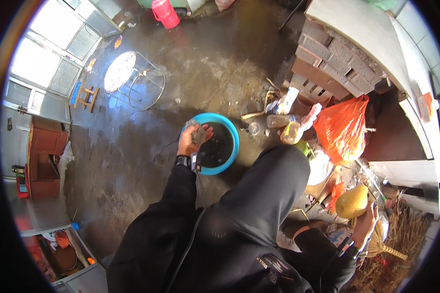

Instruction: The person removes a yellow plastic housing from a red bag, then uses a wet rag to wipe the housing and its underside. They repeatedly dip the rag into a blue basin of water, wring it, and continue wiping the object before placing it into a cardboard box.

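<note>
My left hand point(185, 142) is over the near-left rim of a blue plastic basin point(236, 141), palm turned up. A wet-looking grey wad point(199, 136), probably a cloth, rests in it against the fingers. Dark water point(220, 152) with a few bubbles fills the lower part of the basin. Out to the right, my right hand point(366, 219) holds a large yellow fruit point(352, 201), pomelo-like in shape, by its lower right side. Part of that hand is hidden behind the fruit.
An orange plastic bag point(343, 128), plastic bottles point(278, 121) and a clear cup point(254, 128) litter the floor right of the basin. A straw broom point(381, 247) lies by my right arm. A round folding stool point(121, 71) lies tipped over. Stacked bricks point(330, 55) support a counter.
</note>
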